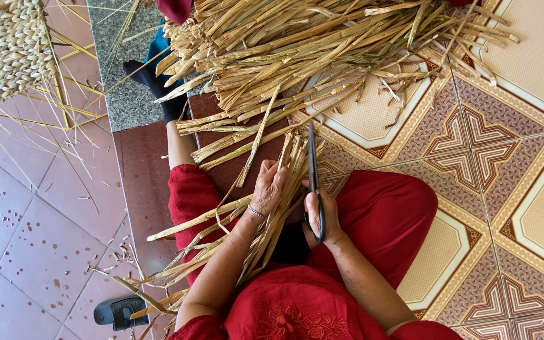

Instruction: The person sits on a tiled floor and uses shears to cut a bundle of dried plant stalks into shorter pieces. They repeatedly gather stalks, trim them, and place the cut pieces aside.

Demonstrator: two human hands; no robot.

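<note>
Left hand (269, 186) fingers clamped round dried reed bundle (278, 208) across lap. Right hand (319, 217) fingers closed on black scissors (313, 179), blades pointing 12 o'clock, touching bundle. Loose reed pile (310, 44) at 12; woven mat (11, 50) at 10.

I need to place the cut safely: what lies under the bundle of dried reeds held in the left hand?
Under the bundle of dried reeds gripped by the left hand lie the red trouser leg and dark red floor tile. Whatever sits beneath the bundle's middle is covered. The right hand holds black scissors alongside.
</note>
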